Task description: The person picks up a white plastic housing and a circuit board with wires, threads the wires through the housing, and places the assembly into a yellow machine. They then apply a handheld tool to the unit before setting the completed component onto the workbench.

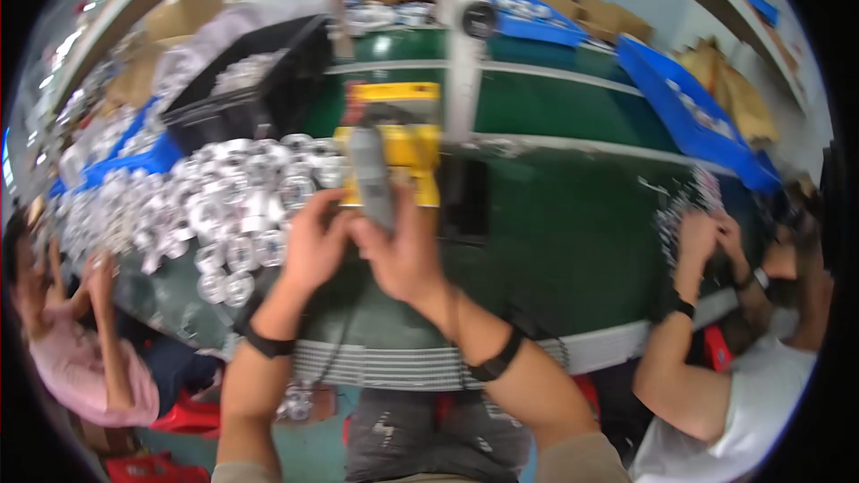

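Note:
Over the green work table, my two hands meet in front of a yellow holder. A long grey handheld tool (371, 174), blurred so its exact kind does not show, points away from me. My right hand (407, 250) is closed around its near end. Beside it, my left hand (315, 241) has curled fingers and a thumb almost touching the right one; whatever is in them is too blurred to make out. The yellow holder (420, 148) stands just beyond. Left of my hands lies a heap of white and clear round plastic parts (255, 206).
A black crate (255, 94) stands behind the heap. Right of the holder lies a dark flat object (467, 201). A white post (465, 54) rises beyond it. Blue trays (689, 112) line the far right. People work at the left, right and far side.

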A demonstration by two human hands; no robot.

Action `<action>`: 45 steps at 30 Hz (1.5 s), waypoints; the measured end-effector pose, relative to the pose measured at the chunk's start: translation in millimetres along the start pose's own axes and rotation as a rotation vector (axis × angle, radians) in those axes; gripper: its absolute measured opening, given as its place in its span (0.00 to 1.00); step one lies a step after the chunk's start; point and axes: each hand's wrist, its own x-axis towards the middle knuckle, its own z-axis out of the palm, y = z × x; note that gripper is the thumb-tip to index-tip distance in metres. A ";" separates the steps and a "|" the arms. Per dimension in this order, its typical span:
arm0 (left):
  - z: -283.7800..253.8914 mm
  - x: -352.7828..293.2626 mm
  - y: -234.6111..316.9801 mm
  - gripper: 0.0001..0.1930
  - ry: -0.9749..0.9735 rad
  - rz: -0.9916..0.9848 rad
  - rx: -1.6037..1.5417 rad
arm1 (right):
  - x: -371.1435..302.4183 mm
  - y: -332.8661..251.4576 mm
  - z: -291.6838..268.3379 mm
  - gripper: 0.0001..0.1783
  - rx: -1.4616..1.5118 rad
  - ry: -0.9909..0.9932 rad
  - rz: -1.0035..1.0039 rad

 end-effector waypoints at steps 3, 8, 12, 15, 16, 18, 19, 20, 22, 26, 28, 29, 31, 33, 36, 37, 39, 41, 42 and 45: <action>-14.7 -1.3 -8.7 0.15 -0.043 0.066 -0.003 | 4.2 11.9 8.8 0.31 -0.238 0.044 -0.184; -5.1 0.6 -0.4 0.15 -0.083 0.016 -0.111 | 5.8 8.8 0.3 0.31 -0.164 0.037 -0.127; -1.5 -0.3 -0.7 0.16 -0.102 -0.013 -0.132 | 4.9 10.5 -5.5 0.31 -0.176 -0.014 -0.137; -1.1 -4.9 8.3 0.17 -0.090 0.025 -0.025 | 4.5 6.7 -2.8 0.29 -0.188 0.007 -0.135; 0.7 -6.6 11.4 0.17 -0.036 0.110 0.105 | 4.6 3.7 -2.7 0.28 -0.201 0.013 -0.109; 2.1 -10.6 17.8 0.16 0.019 0.192 0.232 | 3.8 6.0 -3.0 0.28 -0.158 -0.016 -0.091; 2.3 -11.4 22.9 0.15 0.035 0.280 0.224 | 5.0 5.8 -3.9 0.28 -0.116 -0.045 -0.078; 2.1 -11.6 25.1 0.15 0.051 0.367 0.216 | 5.0 4.2 -3.2 0.28 -0.123 -0.050 -0.079; 1.5 -10.7 24.2 0.13 0.031 0.401 0.133 | 2.4 0.8 -4.3 0.29 -0.153 0.022 -0.131; -0.8 -12.2 33.3 0.11 0.015 0.481 0.026 | 3.2 4.7 -0.2 0.28 -0.085 0.007 -0.143; -2.6 -15.0 25.0 0.09 -0.010 0.402 -0.010 | 2.6 2.9 3.4 0.27 -0.138 0.070 -0.191; 1.2 -13.9 26.8 0.07 0.020 0.434 -0.025 | 1.6 3.9 3.0 0.27 -0.160 0.050 -0.160; 4.2 -13.5 25.8 0.07 0.009 0.431 -0.035 | 1.5 4.3 0.7 0.26 -0.190 0.033 -0.132; 4.3 -13.6 24.0 0.07 -0.002 0.426 -0.038 | 0.1 3.8 2.8 0.26 -0.178 0.080 -0.116; 2.3 -16.1 24.0 0.07 -0.040 0.400 -0.014 | -1.4 3.0 -0.1 0.26 -0.174 0.083 -0.106; 3.1 -15.6 25.9 0.07 -0.041 0.401 -0.018 | -0.2 3.1 -2.4 0.27 -0.186 0.039 -0.119; 2.4 -14.9 28.0 0.08 -0.041 0.400 -0.024 | -1.0 3.8 0.5 0.27 -0.177 0.064 -0.108; -2.6 -16.0 29.6 0.08 -0.059 0.374 -0.002 | -0.7 5.2 2.5 0.28 -0.159 0.083 -0.095; -2.3 -16.0 30.2 0.08 -0.056 0.369 0.003 | -0.7 6.5 0.8 0.28 -0.178 0.058 -0.109; 2.9 -13.2 31.9 0.07 -0.047 0.390 -0.049 | -0.1 4.1 0.3 0.28 -0.175 0.066 -0.113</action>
